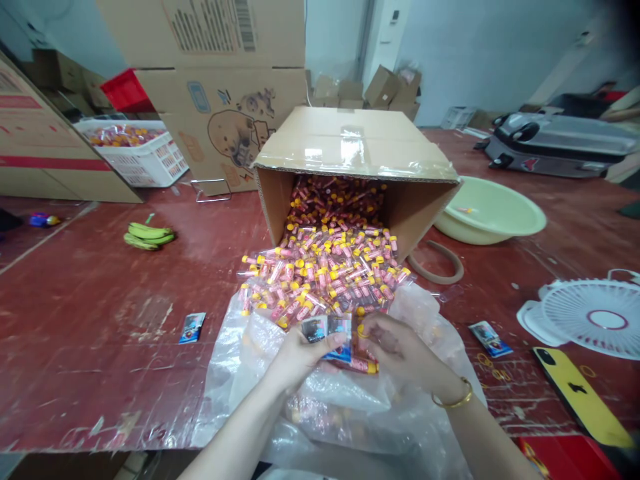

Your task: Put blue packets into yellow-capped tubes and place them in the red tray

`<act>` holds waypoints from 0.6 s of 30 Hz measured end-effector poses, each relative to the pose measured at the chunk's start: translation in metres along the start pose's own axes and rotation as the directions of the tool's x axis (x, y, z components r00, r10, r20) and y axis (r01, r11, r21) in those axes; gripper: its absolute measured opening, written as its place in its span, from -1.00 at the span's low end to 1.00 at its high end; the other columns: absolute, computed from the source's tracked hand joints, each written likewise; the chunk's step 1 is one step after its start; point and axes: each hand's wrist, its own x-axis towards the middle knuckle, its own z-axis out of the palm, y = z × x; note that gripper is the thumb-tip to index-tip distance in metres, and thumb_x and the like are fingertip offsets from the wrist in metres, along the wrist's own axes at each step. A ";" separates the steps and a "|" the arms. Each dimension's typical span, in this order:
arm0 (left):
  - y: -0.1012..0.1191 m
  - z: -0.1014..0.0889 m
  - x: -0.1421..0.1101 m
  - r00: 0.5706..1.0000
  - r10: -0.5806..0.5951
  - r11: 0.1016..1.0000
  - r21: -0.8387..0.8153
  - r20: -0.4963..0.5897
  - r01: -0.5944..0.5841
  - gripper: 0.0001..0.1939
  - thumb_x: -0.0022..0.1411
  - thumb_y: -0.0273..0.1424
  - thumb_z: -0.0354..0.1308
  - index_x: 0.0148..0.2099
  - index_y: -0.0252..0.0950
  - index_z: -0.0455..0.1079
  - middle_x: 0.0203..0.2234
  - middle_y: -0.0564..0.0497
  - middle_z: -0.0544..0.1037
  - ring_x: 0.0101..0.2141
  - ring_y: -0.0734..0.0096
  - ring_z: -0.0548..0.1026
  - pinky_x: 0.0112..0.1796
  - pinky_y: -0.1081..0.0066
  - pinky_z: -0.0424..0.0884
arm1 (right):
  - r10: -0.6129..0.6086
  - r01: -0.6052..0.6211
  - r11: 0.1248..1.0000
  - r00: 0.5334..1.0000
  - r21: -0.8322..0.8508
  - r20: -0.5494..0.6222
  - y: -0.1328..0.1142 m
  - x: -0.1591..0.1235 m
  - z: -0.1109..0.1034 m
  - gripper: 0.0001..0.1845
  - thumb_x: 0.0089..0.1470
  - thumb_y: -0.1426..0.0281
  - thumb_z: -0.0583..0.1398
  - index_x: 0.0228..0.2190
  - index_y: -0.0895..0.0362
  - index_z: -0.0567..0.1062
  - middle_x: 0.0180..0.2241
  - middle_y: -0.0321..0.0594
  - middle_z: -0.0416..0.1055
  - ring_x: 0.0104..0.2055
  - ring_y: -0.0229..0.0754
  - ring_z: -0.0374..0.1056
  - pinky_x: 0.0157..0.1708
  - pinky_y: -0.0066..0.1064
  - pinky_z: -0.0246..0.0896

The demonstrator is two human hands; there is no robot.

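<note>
My left hand [293,360] is closed around small blue-and-black packets [315,328], the thumb pressed over their front. Just below these packets a clear tube with a yellow cap [370,367] sticks out; whether it is gripped with them I cannot tell. Right beside, my right hand [400,350] pinches another yellow-capped tube [361,331], its fingers curled. Both hands are over a translucent plastic bag [235,373]. In front of them a heap of pink-filled tubes [320,267] spills from a cardboard box [350,140] lying on its side.
Bananas [149,235] and a loose packet [193,328] lie left on the red table [100,300]. To the right are a tape roll [457,267], a green basin [490,227], a white fan [595,313], another packet [490,339] and a yellow phone [583,397].
</note>
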 end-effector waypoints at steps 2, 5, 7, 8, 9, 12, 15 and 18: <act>0.000 0.001 -0.001 1.000 0.004 0.999 0.033 0.006 -0.004 -0.63 -0.05 -0.15 0.35 -0.31 -0.36 0.51 -0.49 -0.05 0.56 -0.48 0.32 0.49 -0.52 0.39 0.45 | 0.000 0.016 0.995 0.986 0.096 -0.169 0.000 0.002 -0.002 -0.92 0.14 0.35 0.14 -0.31 0.09 0.38 -0.36 -0.24 0.39 -0.32 -0.23 0.35 -0.30 -0.37 0.33; -0.001 0.002 0.000 1.000 0.012 0.996 0.094 0.027 -0.014 -0.67 -0.05 -0.18 0.36 -0.33 -0.35 0.53 -0.50 -0.06 0.57 -0.49 0.33 0.49 -0.47 0.39 0.44 | -0.016 0.111 0.971 0.914 0.211 -0.406 -0.009 0.005 -0.009 -0.91 0.14 0.34 0.17 -0.29 0.06 0.38 -0.39 -0.27 0.39 -0.35 -0.24 0.36 -0.36 -0.40 0.36; -0.001 0.003 0.000 0.999 0.029 0.991 0.128 0.032 -0.033 -0.70 -0.07 -0.21 0.38 -0.37 -0.35 0.54 -0.52 -0.05 0.57 -0.52 0.36 0.49 -0.46 0.40 0.44 | -0.081 0.194 0.960 0.883 0.200 -0.463 -0.019 0.006 -0.014 -0.92 0.13 0.37 0.18 -0.28 0.05 0.40 -0.36 -0.26 0.39 -0.32 -0.24 0.36 -0.34 -0.41 0.37; -0.001 0.003 0.000 0.998 0.046 0.988 0.143 0.033 -0.050 -0.71 -0.07 -0.22 0.38 -0.39 -0.34 0.54 -0.53 -0.05 0.57 -0.53 0.36 0.49 -0.47 0.40 0.43 | -0.122 0.226 0.958 0.878 0.176 -0.463 -0.025 0.007 -0.017 -0.92 0.13 0.39 0.19 -0.27 0.05 0.41 -0.33 -0.24 0.38 -0.28 -0.24 0.36 -0.31 -0.40 0.37; 0.000 0.004 -0.001 0.997 0.064 0.986 0.152 0.036 -0.069 -0.73 -0.05 -0.22 0.37 -0.39 -0.34 0.54 -0.53 -0.05 0.58 -0.53 0.37 0.49 -0.47 0.41 0.43 | -0.164 0.257 0.955 0.875 0.149 -0.456 -0.030 0.007 -0.020 -0.91 0.13 0.41 0.18 -0.26 0.05 0.41 -0.29 -0.23 0.38 -0.25 -0.23 0.36 -0.27 -0.39 0.37; 0.002 0.009 -0.003 0.995 0.083 0.990 0.108 0.049 -0.087 -0.74 -0.01 -0.23 0.35 -0.33 -0.33 0.55 -0.48 -0.06 0.60 -0.50 0.35 0.51 -0.48 0.42 0.43 | -0.251 0.325 0.939 0.872 0.115 -0.421 -0.040 0.009 -0.024 -0.88 0.13 0.46 0.18 -0.25 0.05 0.41 -0.22 -0.20 0.35 -0.19 -0.22 0.33 -0.20 -0.36 0.35; 0.002 0.013 -0.005 0.997 0.043 0.999 0.012 0.064 -0.044 -0.70 -0.04 -0.26 0.37 -0.28 -0.36 0.55 -0.44 -0.08 0.61 -0.47 0.32 0.54 -0.43 0.39 0.47 | -0.260 0.336 0.934 0.874 0.123 -0.411 -0.042 0.008 -0.024 -0.86 0.13 0.48 0.17 -0.24 0.05 0.40 -0.22 -0.21 0.35 -0.18 -0.23 0.33 -0.17 -0.37 0.34; 0.001 0.015 -0.003 0.999 0.035 0.998 -0.045 0.037 -0.033 -0.67 -0.12 -0.30 0.43 -0.29 -0.38 0.53 -0.46 -0.08 0.60 -0.47 0.30 0.54 -0.43 0.37 0.48 | -0.245 0.321 0.939 0.879 0.127 -0.410 -0.041 0.006 -0.022 -0.87 0.13 0.49 0.17 -0.25 0.05 0.40 -0.19 -0.19 0.35 -0.14 -0.21 0.33 -0.15 -0.35 0.34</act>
